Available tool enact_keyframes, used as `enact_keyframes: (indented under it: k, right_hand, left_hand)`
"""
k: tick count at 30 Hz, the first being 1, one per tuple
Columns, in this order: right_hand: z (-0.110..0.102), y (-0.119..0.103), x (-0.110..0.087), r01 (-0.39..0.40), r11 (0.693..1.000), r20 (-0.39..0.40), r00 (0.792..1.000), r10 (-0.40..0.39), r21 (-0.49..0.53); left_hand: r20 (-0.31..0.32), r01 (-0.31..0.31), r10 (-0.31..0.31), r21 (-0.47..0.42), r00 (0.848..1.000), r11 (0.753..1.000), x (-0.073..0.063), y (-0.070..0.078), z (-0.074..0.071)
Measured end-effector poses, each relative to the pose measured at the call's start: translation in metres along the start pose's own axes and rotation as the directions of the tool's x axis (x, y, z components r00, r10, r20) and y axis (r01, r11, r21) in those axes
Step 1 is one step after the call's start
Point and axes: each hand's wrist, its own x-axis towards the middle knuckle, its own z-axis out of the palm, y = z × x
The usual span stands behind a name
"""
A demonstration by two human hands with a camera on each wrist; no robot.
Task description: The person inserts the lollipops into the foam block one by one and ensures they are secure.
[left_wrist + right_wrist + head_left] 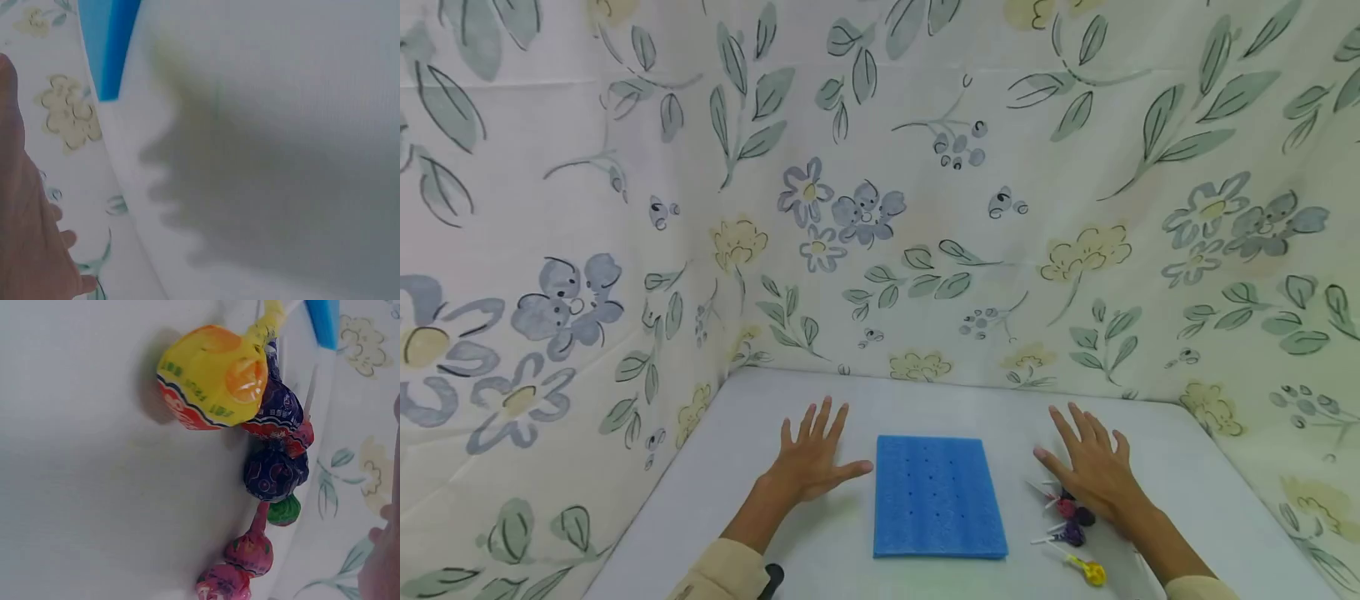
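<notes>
A blue foam block (936, 497) with small holes in its top lies on the white table between both hands. My left hand (814, 458) hovers with fingers spread at the block's left side, its thumb pointing to the block's edge; it holds nothing. On the other side, my right hand (1093, 471) is stretched out with fingers apart, over several wrapped lollipops. The yellow lollipop (212, 378) lies nearest the front; dark purple lollipops (273, 472), pink lollipops (249, 553) and a green lollipop (285, 510) lie beyond it. In the head view the right hand hides part of the pile.
The white table (760, 417) is bordered at the back and sides by a floral curtain (925, 292). A small black object (772, 577) shows beside the left sleeve at the front edge. Lollipop sticks point left toward the blue block.
</notes>
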Motion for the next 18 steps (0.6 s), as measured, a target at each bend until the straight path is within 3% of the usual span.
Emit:
enact_keyframes:
  k: [5, 8, 12, 18]
  right_hand:
    - [-0.003, -0.002, -0.012, -0.034, 0.999, -0.023, 0.999, 0.034, 0.003]
    - [-0.007, -0.004, -0.021, -0.083, 0.996, -0.006, 0.997, 0.083, 0.025]
    - [-0.015, -0.003, -0.034, -0.155, 0.986, 0.028, 0.988, 0.153, 0.065]
    - [-0.029, 0.013, -0.054, -0.225, 0.967, 0.096, 0.972, 0.215, 0.115]
  left_hand:
    - [0.117, -0.084, 0.089, -0.055, 0.989, 0.995, -0.010, 0.022, 0.000]
    - [0.152, -0.147, 0.155, -0.065, 0.976, 0.987, -0.018, 0.035, 0.006]
    - [0.174, -0.218, 0.224, -0.054, 0.959, 0.974, -0.026, 0.045, 0.018]
    - [0.187, -0.242, 0.245, -0.039, 0.951, 0.969, -0.032, 0.051, 0.028]
